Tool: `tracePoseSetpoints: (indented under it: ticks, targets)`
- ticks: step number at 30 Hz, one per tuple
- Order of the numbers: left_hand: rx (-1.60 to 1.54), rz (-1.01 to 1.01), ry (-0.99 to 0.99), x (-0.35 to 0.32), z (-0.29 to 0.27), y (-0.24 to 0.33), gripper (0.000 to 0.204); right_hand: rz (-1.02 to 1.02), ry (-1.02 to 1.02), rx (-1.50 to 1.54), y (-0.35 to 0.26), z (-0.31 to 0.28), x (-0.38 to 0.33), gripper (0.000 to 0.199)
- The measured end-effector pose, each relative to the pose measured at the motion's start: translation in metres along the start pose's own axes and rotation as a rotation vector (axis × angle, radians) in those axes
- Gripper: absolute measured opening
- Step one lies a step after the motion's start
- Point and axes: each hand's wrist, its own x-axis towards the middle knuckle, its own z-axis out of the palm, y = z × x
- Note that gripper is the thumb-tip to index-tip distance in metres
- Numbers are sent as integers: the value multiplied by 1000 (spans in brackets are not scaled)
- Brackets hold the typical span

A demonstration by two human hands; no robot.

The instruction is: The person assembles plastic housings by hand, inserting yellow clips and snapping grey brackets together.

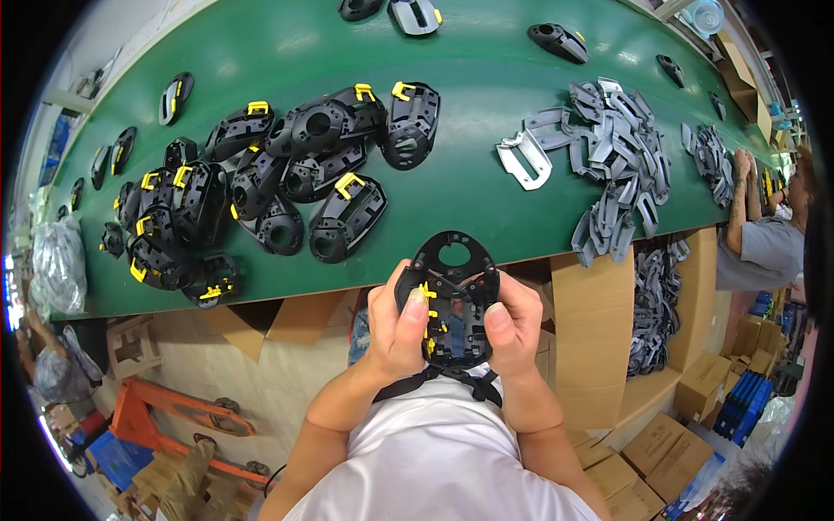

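Between both hands I hold a black plastic housing part (458, 321), in front of my body at the near edge of the green table. It has a round hole at its far end and yellow pieces along its left side. My left hand (395, 326) grips its left side, the thumb on the yellow pieces. On the opposite side, my right hand (514, 321) is closed round the edge with its thumb on top. The fingers beneath the part are hidden. Beyond my hands, a similar black housing with a yellow clip (347, 217) lies on the table.
A pile of black housings (187, 204) covers the left of the green table (469, 104); grey plastic brackets (621, 156) are heaped at right. Below stands a cardboard box (595, 339) holding grey parts. An orange pallet jack (165, 408) is on the floor. Another person (764, 234) works at far right.
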Motion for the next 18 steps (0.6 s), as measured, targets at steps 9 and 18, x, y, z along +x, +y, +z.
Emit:
tracePoseSetpoints:
  ticks: [9, 18]
  targets:
    - [-25, -41, -32, -4, 5, 0, 32, -168, 74, -106, -1, -8, -2, 39]
    - [212, 60, -159, 15, -7, 17, 22, 10, 54, 3, -1, -11, 4, 39]
